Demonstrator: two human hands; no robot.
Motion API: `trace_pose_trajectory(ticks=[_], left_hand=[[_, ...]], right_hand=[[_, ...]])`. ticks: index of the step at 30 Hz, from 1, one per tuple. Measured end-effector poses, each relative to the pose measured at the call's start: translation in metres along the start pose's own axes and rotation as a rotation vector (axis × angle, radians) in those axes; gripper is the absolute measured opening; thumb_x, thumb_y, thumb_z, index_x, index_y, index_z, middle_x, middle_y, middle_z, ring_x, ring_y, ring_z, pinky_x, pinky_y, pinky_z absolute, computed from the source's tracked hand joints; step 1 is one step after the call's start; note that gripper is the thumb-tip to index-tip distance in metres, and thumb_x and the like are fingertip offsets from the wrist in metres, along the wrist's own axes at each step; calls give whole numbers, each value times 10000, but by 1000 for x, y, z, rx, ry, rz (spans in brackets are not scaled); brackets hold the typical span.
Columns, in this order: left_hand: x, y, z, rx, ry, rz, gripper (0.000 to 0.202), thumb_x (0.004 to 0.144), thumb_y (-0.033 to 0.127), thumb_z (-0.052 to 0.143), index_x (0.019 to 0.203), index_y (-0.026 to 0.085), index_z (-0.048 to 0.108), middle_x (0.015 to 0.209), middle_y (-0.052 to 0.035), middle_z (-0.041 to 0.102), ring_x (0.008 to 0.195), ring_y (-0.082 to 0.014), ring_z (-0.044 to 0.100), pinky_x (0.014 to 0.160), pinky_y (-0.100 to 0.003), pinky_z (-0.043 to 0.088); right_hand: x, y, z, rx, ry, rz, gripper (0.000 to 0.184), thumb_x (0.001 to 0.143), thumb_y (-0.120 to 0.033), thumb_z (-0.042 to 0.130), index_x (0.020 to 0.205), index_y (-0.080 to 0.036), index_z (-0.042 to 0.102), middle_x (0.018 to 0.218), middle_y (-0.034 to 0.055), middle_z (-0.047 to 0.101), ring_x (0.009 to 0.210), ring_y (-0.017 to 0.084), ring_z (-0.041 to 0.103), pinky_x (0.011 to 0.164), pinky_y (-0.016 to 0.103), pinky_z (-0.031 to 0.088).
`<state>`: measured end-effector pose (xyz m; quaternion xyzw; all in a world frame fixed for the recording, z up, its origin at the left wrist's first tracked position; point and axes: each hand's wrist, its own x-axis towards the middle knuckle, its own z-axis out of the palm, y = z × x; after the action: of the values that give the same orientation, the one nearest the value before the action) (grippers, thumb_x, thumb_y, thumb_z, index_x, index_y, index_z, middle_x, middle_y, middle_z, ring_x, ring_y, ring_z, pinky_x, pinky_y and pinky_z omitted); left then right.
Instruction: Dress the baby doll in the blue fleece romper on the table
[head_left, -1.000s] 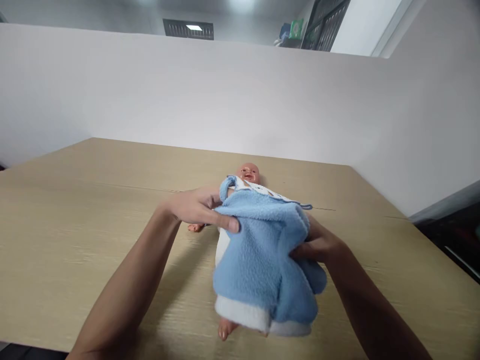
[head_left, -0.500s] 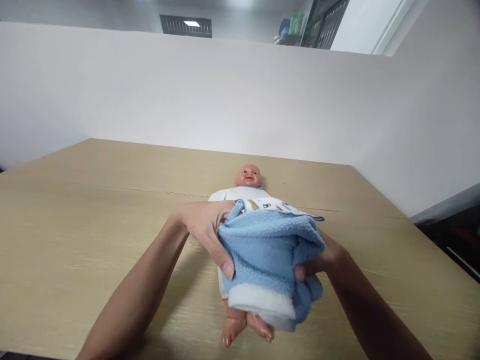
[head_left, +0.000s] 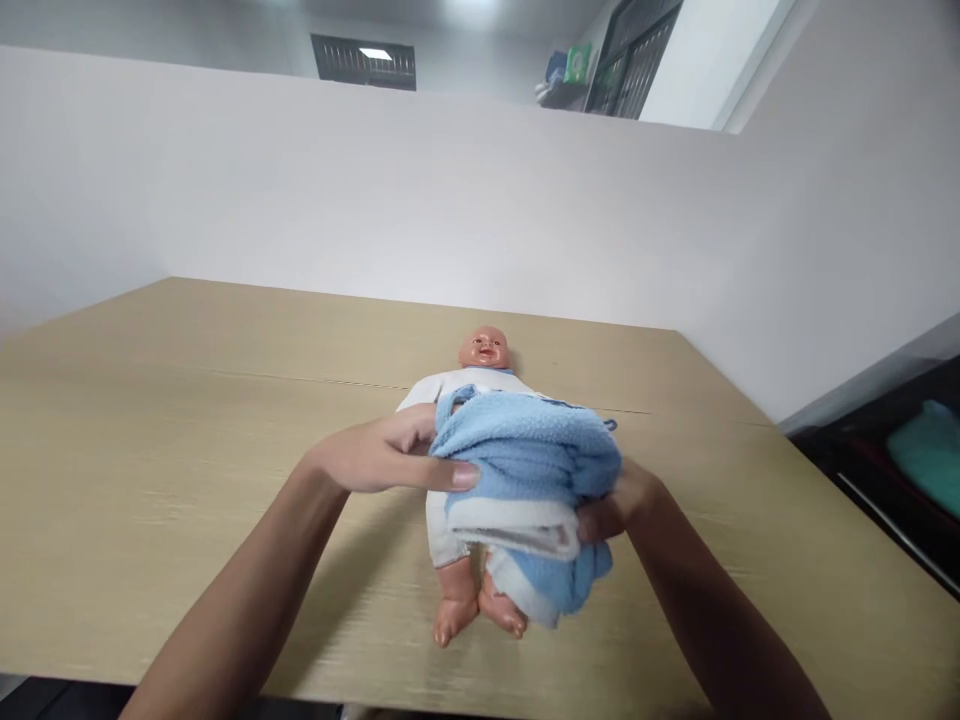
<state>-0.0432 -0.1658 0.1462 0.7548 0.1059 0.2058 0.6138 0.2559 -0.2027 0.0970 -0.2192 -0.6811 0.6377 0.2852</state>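
Note:
A baby doll (head_left: pixel 453 530) in a white outfit with blue neck trim lies on its back, head away from me and bare feet towards me. Over its middle and legs I hold up blue fleecy baby pants (head_left: pixel 525 440) with white cuffs, bunched together. My left hand (head_left: pixel 397 450) grips their left side, thumb lying on the front of the cloth and fingers partly hidden behind it. On the other side my right hand (head_left: pixel 611 505) pinches the cloth beside the upper white cuff; most of its fingers are out of sight. The second leg's cuff hangs lower, near the doll's feet.
The doll rests on a wide wooden table (head_left: pixel 187 450) with a seam across it. A white wall (head_left: pixel 375 190) rises behind the far edge. Beyond the right edge sits something dark with a teal cloth (head_left: pixel 930 455) on it.
The pants have been gathered shorter and their cuff lifted, uncovering more of the doll's legs. My left thumb has moved up. The white patterned side is now mostly out of sight.

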Motion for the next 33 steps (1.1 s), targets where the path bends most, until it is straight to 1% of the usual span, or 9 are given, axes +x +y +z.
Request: trace_pose_trajectory(ticks=[4, 9, 12, 14, 17, 20, 24, 29, 33], left_hand=[[-24, -5, 33, 21, 142, -55, 432, 904, 577, 792, 1047, 171, 752, 1028, -49, 729, 951, -215, 668, 863, -284, 570], [-56, -22, 79, -58, 248, -182, 424, 846, 625, 820, 906, 208, 770, 861, -82, 750, 946, -291, 720, 929, -396, 595], [-71, -34, 107, -120, 388, -252, 394, 860, 553, 835, 1026, 203, 761, 899, -65, 773, 936, -269, 721, 961, -394, 584], [-77, -43, 123, -144, 523, -297, 430, 879, 519, 830, 1155, 200, 745, 1071, -78, 797, 1039, -272, 721, 1004, -384, 570], [-80, -53, 143, -145, 648, -335, 468, 899, 493, 811, 1255, 197, 739, 1292, -103, 771, 1203, -306, 696, 1099, -407, 538], [-78, -58, 156, -124, 736, -321, 566, 892, 486, 814, 1372, 205, 706, 1390, -116, 739, 1293, -333, 670, 1173, -439, 503], [-77, -68, 166, -22, 815, -344, 565, 976, 563, 704, 1424, 220, 669, 1440, -114, 712, 1370, -326, 629, 1192, -434, 482], [-83, -91, 172, 195, 822, -384, 459, 1025, 544, 616, 1313, 194, 681, 1178, -102, 771, 1232, -324, 671, 1127, -453, 494], [-86, -102, 171, 254, 801, -390, 355, 1024, 471, 587, 1237, 197, 662, 1156, -87, 758, 1164, -300, 679, 1054, -410, 507]], right_hand=[[-7, -15, 27, 14, 98, 44, 543, 768, -642, 898, 995, -161, 789, 853, 72, 770, 1034, 283, 777, 979, 359, 623], [-11, -22, 84, -21, 72, 54, 591, 788, -445, 927, 1282, -197, 719, 1109, 74, 769, 1151, 253, 735, 1068, 364, 579], [-18, -17, 112, -152, 274, 91, 399, 792, -339, 886, 1123, -181, 729, 1046, 74, 765, 985, 221, 739, 944, 329, 608], [-22, -12, 125, -240, 422, 111, 206, 800, -296, 815, 941, -186, 712, 902, 59, 755, 845, 206, 718, 798, 298, 607], [-23, -6, 136, -344, 575, 85, 71, 844, -268, 710, 860, -199, 702, 863, 56, 768, 823, 222, 724, 790, 322, 598], [-21, 2, 141, -465, 665, 112, 81, 872, -253, 670, 828, -197, 709, 886, 63, 791, 853, 241, 741, 821, 342, 580], [-20, 14, 145, -593, 701, 262, 65, 850, -240, 704, 870, -190, 739, 917, 65, 809, 870, 255, 751, 802, 341, 552], [-23, 29, 151, -678, 668, 294, 140, 866, -235, 705, 984, -209, 777, 1030, 50, 823, 949, 250, 762, 834, 324, 534], [-23, 40, 154, -791, 652, 274, 98, 894, -222, 675, 914, -211, 771, 976, 43, 815, 904, 234, 757, 794, 302, 510]])
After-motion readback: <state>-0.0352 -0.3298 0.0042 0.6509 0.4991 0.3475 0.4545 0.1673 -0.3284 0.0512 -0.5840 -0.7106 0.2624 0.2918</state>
